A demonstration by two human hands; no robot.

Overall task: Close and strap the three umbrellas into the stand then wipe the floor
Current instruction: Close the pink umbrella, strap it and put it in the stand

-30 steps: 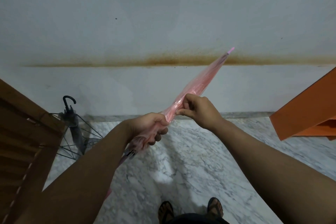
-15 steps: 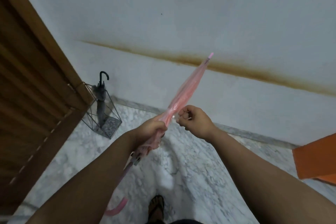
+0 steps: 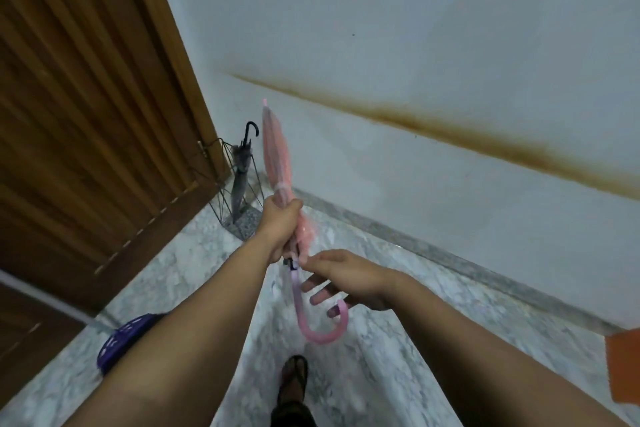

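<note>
A closed pink umbrella (image 3: 275,149) points up and away, its strap wrapped round the folds. My left hand (image 3: 282,225) grips it around the lower canopy. Its curved pink handle (image 3: 323,329) hangs below. My right hand (image 3: 341,276) is at the shaft just under the left hand, thumb and forefinger touching it, the other fingers spread straight. A black wire stand (image 3: 239,198) sits in the corner by the door and holds a closed grey umbrella (image 3: 242,166) with a black hook handle.
A brown wooden door (image 3: 86,97) fills the left. The white wall (image 3: 415,45) carries a rusty stain line. A blue-purple object (image 3: 121,343) lies on the marble floor (image 3: 207,260) under my left arm. An orange object (image 3: 623,367) is at the right edge. My sandalled foot (image 3: 294,378) is below.
The view turned left toward the stand. The umbrella swung upright. My right hand left the strap on the canopy and dropped to the shaft below my left hand.
</note>
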